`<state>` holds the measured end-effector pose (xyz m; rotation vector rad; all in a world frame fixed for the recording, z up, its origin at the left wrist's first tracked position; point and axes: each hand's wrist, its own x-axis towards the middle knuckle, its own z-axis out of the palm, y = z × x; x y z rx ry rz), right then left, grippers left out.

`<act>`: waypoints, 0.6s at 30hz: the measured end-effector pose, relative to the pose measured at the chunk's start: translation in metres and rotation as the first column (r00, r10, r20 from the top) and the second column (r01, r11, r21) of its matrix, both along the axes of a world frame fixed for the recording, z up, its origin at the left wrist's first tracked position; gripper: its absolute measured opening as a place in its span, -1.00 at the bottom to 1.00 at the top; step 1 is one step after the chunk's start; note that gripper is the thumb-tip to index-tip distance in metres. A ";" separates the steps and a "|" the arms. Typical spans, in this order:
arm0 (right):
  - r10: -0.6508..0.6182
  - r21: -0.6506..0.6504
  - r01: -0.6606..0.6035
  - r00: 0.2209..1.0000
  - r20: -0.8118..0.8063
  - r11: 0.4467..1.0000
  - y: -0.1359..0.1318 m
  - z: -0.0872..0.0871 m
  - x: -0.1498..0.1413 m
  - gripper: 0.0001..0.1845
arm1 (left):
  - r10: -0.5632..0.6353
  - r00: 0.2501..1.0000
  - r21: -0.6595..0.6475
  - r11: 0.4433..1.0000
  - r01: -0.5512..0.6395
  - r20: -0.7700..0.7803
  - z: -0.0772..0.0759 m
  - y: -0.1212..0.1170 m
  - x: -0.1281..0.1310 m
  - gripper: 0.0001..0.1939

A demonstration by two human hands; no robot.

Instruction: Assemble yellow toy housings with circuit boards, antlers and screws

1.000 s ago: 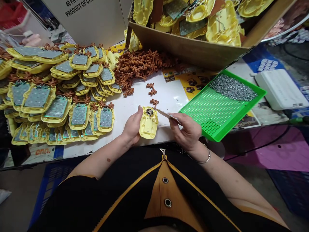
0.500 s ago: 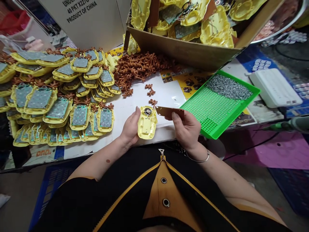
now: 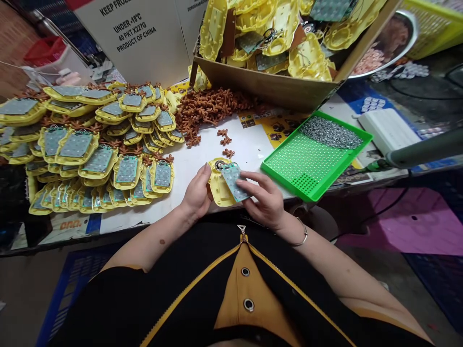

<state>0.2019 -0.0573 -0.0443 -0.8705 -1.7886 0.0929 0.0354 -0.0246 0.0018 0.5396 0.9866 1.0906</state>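
My left hand (image 3: 198,193) is closed on the left edge of a yellow plastic shell (image 3: 217,187), held hollow side up near the table's front edge. A round dark part, perhaps a speaker, sits at the shell's top end. In my right hand (image 3: 265,198) is a circuit board (image 3: 233,181), its grey-green face up, pinched between thumb and fingers. The board lies tilted over the shell's right half and hides that side. Just beyond the shell is a small brown antler-shaped piece (image 3: 228,153); others like it lie farther back.
Stacked yellow shells with boards (image 3: 126,171) fill the left. Behind stand a brown antler pile (image 3: 206,108) and a cardboard box (image 3: 260,82) of yellow shells. On the right are a green tray (image 3: 285,171) with metal screws, a white box (image 3: 385,127) and a dark tool (image 3: 423,150).
My right hand has turned the board from its brown side to its grey-green face and brought it left over the shell. My left hand still holds the shell. The camera view has shifted.
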 end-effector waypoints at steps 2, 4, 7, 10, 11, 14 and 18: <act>0.034 0.004 -0.034 0.998 0.058 0.999 0.000 -0.003 -0.003 -0.50 | -0.032 0.999 -0.005 0.999 0.032 0.011 0.001 -0.002 -0.001 -0.66; 0.067 0.005 -0.068 0.991 0.114 0.998 0.000 -0.004 -0.005 -0.50 | -0.056 0.998 -0.001 0.998 0.056 0.019 0.003 -0.005 -0.002 -0.62; 0.083 0.015 -0.087 0.981 0.174 0.996 -0.002 -0.003 -0.006 -0.44 | -0.083 0.996 0.014 0.996 0.083 -0.018 0.008 -0.008 -0.004 -0.63; 0.029 -0.004 -0.029 0.994 0.102 1.000 -0.005 -0.002 -0.005 -0.51 | -0.098 0.993 0.012 0.995 0.099 -0.069 0.011 -0.012 -0.005 -0.57; -0.009 -0.048 0.010 0.999 0.033 0.999 -0.005 -0.003 -0.004 -0.52 | -0.097 0.993 0.014 0.995 0.098 -0.074 0.011 -0.012 -0.006 -0.55; -0.030 -0.340 -0.050 0.974 -0.225 0.939 -0.002 -0.007 -0.004 -0.47 | -0.090 0.994 0.052 0.994 0.093 -0.061 0.012 -0.013 -0.006 -0.51; 0.174 -0.534 -0.485 0.831 -0.529 0.693 0.001 -0.011 -0.007 -0.58 | -0.111 0.991 0.127 0.985 0.120 -0.076 0.013 -0.012 -0.003 -0.55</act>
